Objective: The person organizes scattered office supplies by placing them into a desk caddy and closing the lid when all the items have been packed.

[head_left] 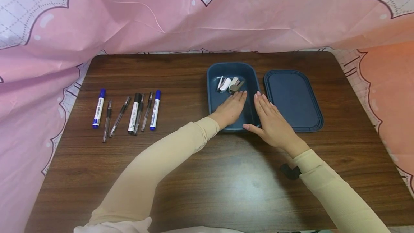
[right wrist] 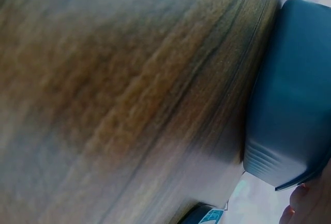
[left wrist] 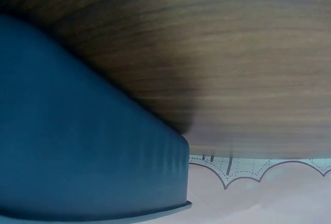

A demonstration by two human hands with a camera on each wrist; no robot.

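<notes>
A blue plastic box (head_left: pixel 209 92) holds several small white and grey objects (head_left: pixel 225 84) toward its far end. My left hand (head_left: pixel 230 112) reaches over the box's near left side, fingers straight, with fingertips close to a grey metallic piece (head_left: pixel 236 87). Along the right wall lies my right hand (head_left: pixel 273 127), its fingers extended at the rim and its thumb pointing across the near right corner. The outer wall of the box fills the lower left of the left wrist view. Some fingertips (right wrist: pixel 297 198) show beside the box (right wrist: pixel 295 94) in the right wrist view.
The box's blue lid (head_left: pixel 294 100) lies flat to the right. On the left is a row of pens and markers, among them a black-capped marker (head_left: pixel 134 114) and a blue-capped one (head_left: pixel 155 110). A dark curved piece (head_left: pixel 290 171) shows by the right sleeve. Pink curtain (head_left: pixel 226 28) hangs behind the table.
</notes>
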